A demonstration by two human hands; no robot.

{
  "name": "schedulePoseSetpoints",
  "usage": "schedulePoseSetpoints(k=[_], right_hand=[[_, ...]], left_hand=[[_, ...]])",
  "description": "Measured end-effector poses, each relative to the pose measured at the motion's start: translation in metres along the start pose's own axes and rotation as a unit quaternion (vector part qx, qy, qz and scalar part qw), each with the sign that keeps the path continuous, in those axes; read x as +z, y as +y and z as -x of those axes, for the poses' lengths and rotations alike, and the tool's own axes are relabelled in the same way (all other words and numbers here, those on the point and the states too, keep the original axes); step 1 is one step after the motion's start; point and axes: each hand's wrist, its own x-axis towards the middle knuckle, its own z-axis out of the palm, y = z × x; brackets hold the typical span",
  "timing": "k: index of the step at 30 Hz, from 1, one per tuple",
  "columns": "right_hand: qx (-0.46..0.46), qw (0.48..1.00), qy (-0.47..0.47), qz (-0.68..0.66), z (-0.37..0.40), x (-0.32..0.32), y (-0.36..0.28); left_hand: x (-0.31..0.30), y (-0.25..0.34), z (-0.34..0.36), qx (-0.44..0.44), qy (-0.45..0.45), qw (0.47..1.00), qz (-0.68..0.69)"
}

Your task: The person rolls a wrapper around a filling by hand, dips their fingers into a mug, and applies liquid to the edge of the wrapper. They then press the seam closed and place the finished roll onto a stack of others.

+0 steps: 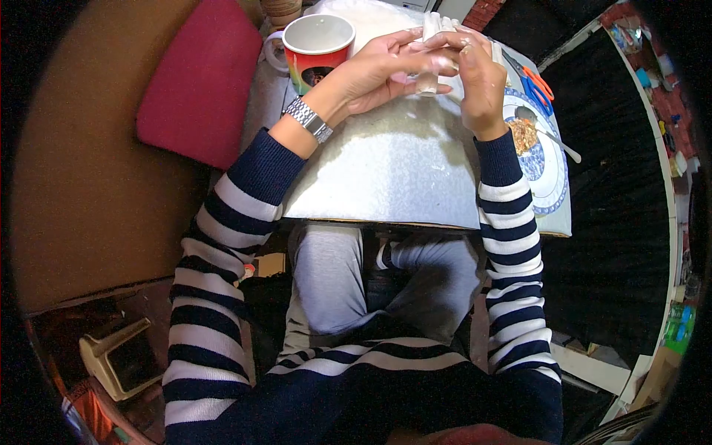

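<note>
My left hand (374,70) and my right hand (478,78) meet above the far side of a small white-topped table (386,178). Both hold a crumpled white paper or tissue (432,30) between their fingers. A metal watch (308,119) sits on my left wrist. Both arms wear navy and white striped sleeves. A red and white mug (317,46) stands just left of my left hand. A blue-patterned plate (545,167) with a bit of brown food (523,135) and a spoon (547,132) lies right of my right hand.
Scissors with orange and blue handles (538,85) lie beyond the plate. A red cushion (199,78) rests on a brown seat to the left. My legs in grey trousers are under the table. A beige object (119,360) lies on the floor at lower left.
</note>
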Motion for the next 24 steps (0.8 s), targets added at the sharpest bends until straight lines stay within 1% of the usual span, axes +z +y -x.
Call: schedulePoseSetpoints(k=[1,2,4,5,7,8,11,12,14,15,16,17,19,20,23,24], right_hand=[[0.018,1.000,0.012,-0.013,0.001,0.001,-0.001],[0.005,1.000,0.013,-0.018,0.001,0.001,-0.002],[-0.019,0.999,0.015,-0.029,-0.002,0.001,-0.004],[-0.041,0.999,0.022,-0.008,-0.001,0.001,0.000],[-0.086,0.995,0.037,0.032,-0.002,0.000,0.009],[-0.093,0.994,0.042,0.034,-0.001,-0.001,0.010],[-0.115,0.991,0.052,0.041,-0.003,-0.002,0.009],[-0.122,0.990,0.050,0.044,-0.004,-0.003,0.008],[-0.123,0.990,0.047,0.047,-0.004,-0.004,0.004],[-0.116,0.991,0.047,0.047,-0.004,-0.005,0.000],[-0.109,0.992,0.046,0.047,-0.004,-0.006,-0.002],[-0.107,0.992,0.044,0.045,-0.004,-0.007,-0.002],[-0.105,0.993,0.039,0.040,-0.004,-0.008,-0.002],[-0.114,0.992,0.054,0.026,-0.005,-0.007,0.000],[-0.131,0.987,0.089,-0.002,-0.006,-0.005,0.004],[-0.128,0.987,0.092,-0.003,-0.006,-0.005,0.004]], left_hand=[[-0.004,0.002,-0.004,-0.010,-0.021,0.999,0.046],[-0.007,0.002,-0.005,-0.020,-0.042,0.995,0.093],[-0.010,0.007,-0.001,-0.002,-0.090,0.978,0.187],[-0.012,0.009,0.000,0.008,-0.114,0.966,0.233],[-0.015,0.008,-0.001,0.002,-0.099,0.960,0.262],[-0.016,0.008,-0.001,-0.001,-0.092,0.957,0.277],[-0.001,0.014,0.001,0.001,0.012,0.984,0.179],[-0.006,0.010,-0.001,0.001,-0.048,0.972,0.232],[-0.021,0.000,-0.006,0.000,-0.166,0.929,0.332],[-0.016,0.002,-0.004,-0.004,-0.101,0.962,0.253],[-0.006,0.007,-0.001,-0.009,-0.034,0.985,0.171],[0.000,0.009,0.001,-0.013,0.033,0.996,0.086],[-0.005,0.007,0.001,-0.017,0.008,0.996,0.087],[-0.007,0.006,0.001,-0.019,-0.004,0.996,0.087],[-0.003,0.008,0.003,-0.017,0.009,0.995,0.094],[-0.004,0.008,0.002,-0.016,-0.010,0.993,0.117]])
